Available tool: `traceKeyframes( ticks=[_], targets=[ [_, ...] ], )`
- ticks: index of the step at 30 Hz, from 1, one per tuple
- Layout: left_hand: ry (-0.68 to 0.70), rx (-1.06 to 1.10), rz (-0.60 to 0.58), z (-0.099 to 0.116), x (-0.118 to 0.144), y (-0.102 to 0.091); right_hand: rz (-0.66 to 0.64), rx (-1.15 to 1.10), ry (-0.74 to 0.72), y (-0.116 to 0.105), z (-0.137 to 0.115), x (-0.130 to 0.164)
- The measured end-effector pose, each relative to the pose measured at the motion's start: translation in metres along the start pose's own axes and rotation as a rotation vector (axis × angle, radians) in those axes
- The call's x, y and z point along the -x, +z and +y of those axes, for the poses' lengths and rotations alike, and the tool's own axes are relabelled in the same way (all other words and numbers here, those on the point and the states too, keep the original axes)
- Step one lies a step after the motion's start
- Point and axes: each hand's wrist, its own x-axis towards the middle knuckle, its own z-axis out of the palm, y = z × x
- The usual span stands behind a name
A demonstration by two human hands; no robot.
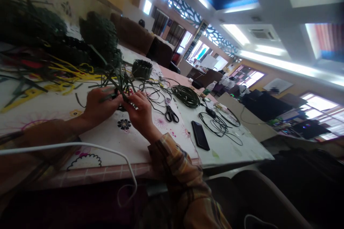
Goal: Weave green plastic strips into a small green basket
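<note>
My left hand and my right hand meet above the flowered tablecloth. Both have their fingers closed on dark green flat weaving strips, which fan upward and cross one another between the hands. Part of the strips is hidden behind my fingers. Just beyond the hands stands a small dark woven basket. A larger dark green woven piece rises behind on the left. Black-handled scissors lie to the right of my right hand.
Yellow strips lie in a loose pile at left. On the right are a coil of dark cord, a black phone, thin loose cable and a plastic bottle. A white cable crosses in front of my left forearm.
</note>
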Motion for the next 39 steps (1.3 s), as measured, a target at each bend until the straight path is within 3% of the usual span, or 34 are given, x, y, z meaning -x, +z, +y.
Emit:
traceKeyframes(
  ticks=[4,10,16,20,24,26,29,34,39],
  targets=[
    [0.043,0.116,-0.051,0.001,0.001,-0.001,-0.024,-0.082,0.085,0.000,-0.005,0.000],
    [0.042,0.053,-0.044,0.003,-0.003,-0.001,0.192,-0.293,0.343,-0.001,-0.001,-0.002],
    [-0.069,0.192,-0.120,0.000,-0.003,-0.002,0.281,-0.350,0.482,0.000,0.022,-0.003],
    [-0.151,0.271,-0.153,0.002,-0.006,-0.004,0.278,0.031,0.358,-0.003,0.029,-0.006],
    [-0.179,0.281,-0.154,0.005,-0.006,-0.005,0.118,0.518,0.143,-0.008,0.024,-0.006],
    [-0.180,0.284,-0.154,0.005,-0.005,-0.005,0.072,0.647,0.075,-0.009,0.022,-0.005],
    [-0.143,0.274,-0.157,0.003,-0.005,-0.005,0.029,0.663,-0.034,-0.009,0.022,-0.004],
    [-0.137,0.229,-0.158,-0.003,-0.010,-0.006,-0.153,0.626,-0.144,-0.009,0.023,-0.004],
    [-0.119,0.192,-0.166,-0.003,-0.011,-0.005,-0.147,0.627,-0.173,-0.008,0.016,-0.004]
  ],
)
